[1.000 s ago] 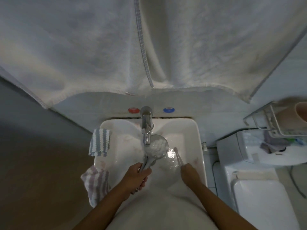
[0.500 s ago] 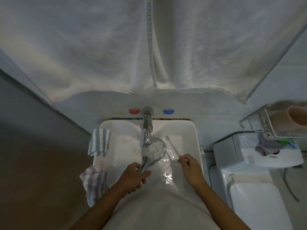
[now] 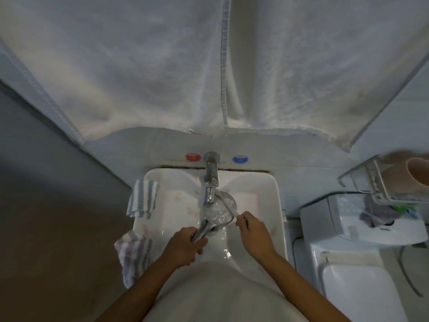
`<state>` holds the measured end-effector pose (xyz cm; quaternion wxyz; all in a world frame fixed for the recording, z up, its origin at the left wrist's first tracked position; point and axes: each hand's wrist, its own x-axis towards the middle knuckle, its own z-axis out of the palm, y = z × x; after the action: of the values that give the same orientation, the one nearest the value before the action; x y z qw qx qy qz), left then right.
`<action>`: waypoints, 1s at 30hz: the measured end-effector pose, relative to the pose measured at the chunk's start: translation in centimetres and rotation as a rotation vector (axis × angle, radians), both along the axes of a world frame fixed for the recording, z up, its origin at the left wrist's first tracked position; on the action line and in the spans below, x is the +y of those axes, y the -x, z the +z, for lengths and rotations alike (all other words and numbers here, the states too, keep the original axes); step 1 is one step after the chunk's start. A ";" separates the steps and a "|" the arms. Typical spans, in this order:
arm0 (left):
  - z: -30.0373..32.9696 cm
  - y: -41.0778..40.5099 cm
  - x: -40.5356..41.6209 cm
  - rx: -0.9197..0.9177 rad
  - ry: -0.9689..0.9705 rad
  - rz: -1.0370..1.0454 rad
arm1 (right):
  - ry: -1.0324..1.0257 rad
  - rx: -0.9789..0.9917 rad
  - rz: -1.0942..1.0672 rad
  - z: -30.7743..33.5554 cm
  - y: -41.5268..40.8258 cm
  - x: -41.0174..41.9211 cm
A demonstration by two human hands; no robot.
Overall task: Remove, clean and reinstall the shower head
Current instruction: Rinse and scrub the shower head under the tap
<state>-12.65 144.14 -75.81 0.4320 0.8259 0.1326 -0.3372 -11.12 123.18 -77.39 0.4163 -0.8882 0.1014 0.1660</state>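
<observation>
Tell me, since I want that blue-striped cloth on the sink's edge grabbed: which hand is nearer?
Left. The left hand grips the shower head handle, nearer the blue-striped cloth; the right hand is farther across.

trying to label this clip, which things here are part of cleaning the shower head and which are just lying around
In use:
shower head, held by left hand
toothbrush, held by right hand
tap
sink

Lying about:
striped cloth on sink rim
second striped cloth
hanging towels
pink cup in wire rack
toilet
</observation>
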 end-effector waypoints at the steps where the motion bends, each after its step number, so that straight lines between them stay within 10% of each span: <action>1: -0.2 0.0 0.0 0.006 0.002 0.000 | -0.006 0.006 -0.012 -0.1 0.2 -0.1; 24: -2.6 -0.6 0.5 -0.179 -0.220 -0.100 | 0.116 0.015 0.314 -0.8 0.9 0.7; 30: -2.9 -0.3 0.6 -0.188 -0.241 -0.175 | 0.185 -0.066 0.108 -0.7 -0.2 -0.3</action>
<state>-12.39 144.79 -78.73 0.3093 0.9080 0.0589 -0.2763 -10.96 122.90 -78.14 0.3259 -0.9320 0.0546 0.1486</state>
